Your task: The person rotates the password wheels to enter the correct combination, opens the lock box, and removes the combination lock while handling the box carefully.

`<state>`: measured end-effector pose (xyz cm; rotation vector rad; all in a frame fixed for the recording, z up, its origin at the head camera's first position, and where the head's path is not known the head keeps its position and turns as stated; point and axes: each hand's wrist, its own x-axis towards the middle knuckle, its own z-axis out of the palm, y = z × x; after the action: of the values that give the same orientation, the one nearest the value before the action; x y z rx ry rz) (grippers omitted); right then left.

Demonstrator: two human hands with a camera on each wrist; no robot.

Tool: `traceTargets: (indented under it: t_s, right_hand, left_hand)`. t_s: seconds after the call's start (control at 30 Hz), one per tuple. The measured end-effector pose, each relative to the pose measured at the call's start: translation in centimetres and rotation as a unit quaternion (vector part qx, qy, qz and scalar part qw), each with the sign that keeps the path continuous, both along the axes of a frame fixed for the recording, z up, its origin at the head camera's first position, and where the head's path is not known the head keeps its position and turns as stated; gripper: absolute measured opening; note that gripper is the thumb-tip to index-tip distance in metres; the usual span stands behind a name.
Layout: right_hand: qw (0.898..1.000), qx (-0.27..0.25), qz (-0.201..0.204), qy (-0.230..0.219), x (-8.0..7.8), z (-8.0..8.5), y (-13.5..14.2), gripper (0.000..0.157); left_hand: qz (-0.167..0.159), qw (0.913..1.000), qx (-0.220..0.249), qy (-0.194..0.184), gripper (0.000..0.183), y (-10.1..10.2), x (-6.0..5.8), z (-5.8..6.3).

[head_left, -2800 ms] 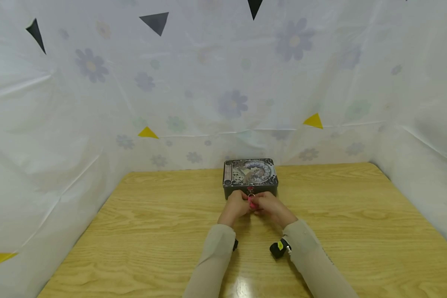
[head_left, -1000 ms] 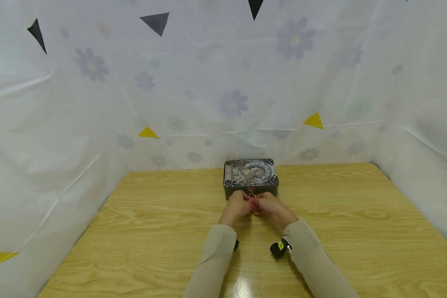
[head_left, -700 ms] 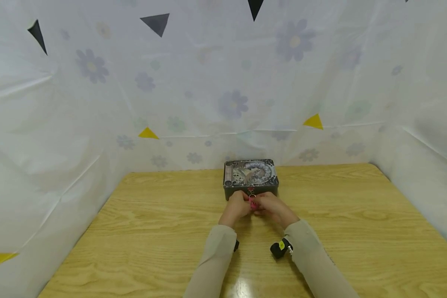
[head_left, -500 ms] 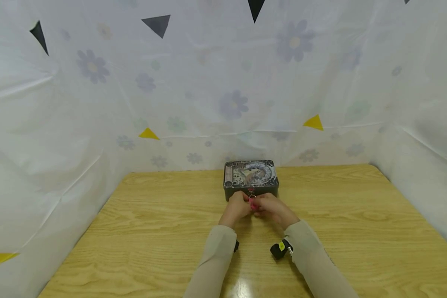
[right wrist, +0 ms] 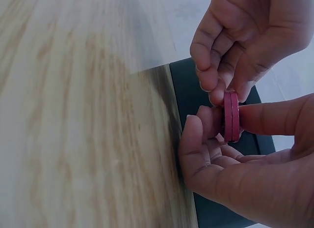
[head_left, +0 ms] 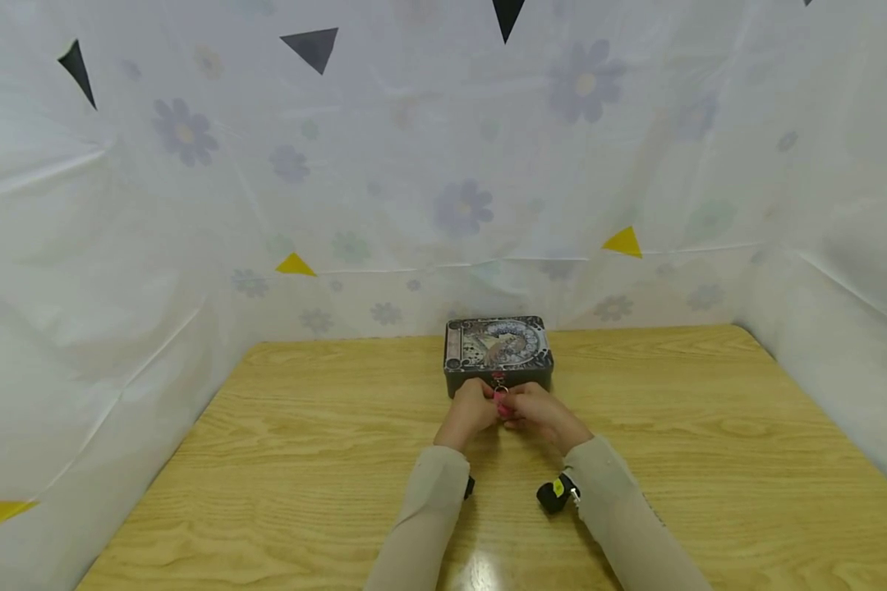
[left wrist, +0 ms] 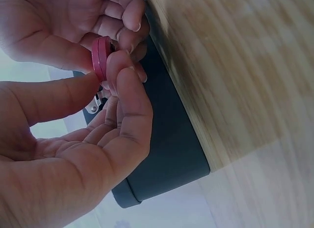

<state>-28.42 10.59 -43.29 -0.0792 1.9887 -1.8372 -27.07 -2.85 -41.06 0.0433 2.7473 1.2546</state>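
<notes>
A small pink-red padlock (head_left: pixel 503 405) hangs by its metal shackle at the front catch of a dark tin box (head_left: pixel 498 345) with an ornate printed lid, which is closed. My left hand (head_left: pixel 474 410) pinches the padlock (left wrist: pixel 100 58) between thumb and fingertips from the left. From the other side, my right hand (head_left: pixel 544 414) pinches the same padlock (right wrist: pixel 231 117) with thumb and forefinger. A metal clasp (left wrist: pixel 93 107) shows behind the left thumb in the left wrist view. Fingers hide most of the padlock's faces.
The box stands at the back of a wood-grain table (head_left: pixel 310 460), near a white flower-patterned sheet (head_left: pixel 384 189) that hangs behind and at both sides. Black and yellow triangles are on the sheet. A black wrist camera (head_left: pixel 553 496) sits beneath the right sleeve.
Both hands stay at the padlock with only tiny finger shifts. The padlock tilts very slightly; the box has not moved.
</notes>
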Motion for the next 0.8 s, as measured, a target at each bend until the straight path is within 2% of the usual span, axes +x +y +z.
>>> traceTargets:
  t_s: [0.27,0.8]
  right_hand:
    - [1.000,-0.008,-0.010,0.003,-0.10,0.00,0.22,0.024]
    - [1.000,-0.014,0.006,-0.002,-0.22,-0.24,0.47,0.022]
  left_hand:
    - [0.000,1.0000,-0.003,0.004,0.009,0.15,0.04,0.16]
    - [-0.008,1.0000,-0.005,0.004,0.014,0.04,0.04,0.10]
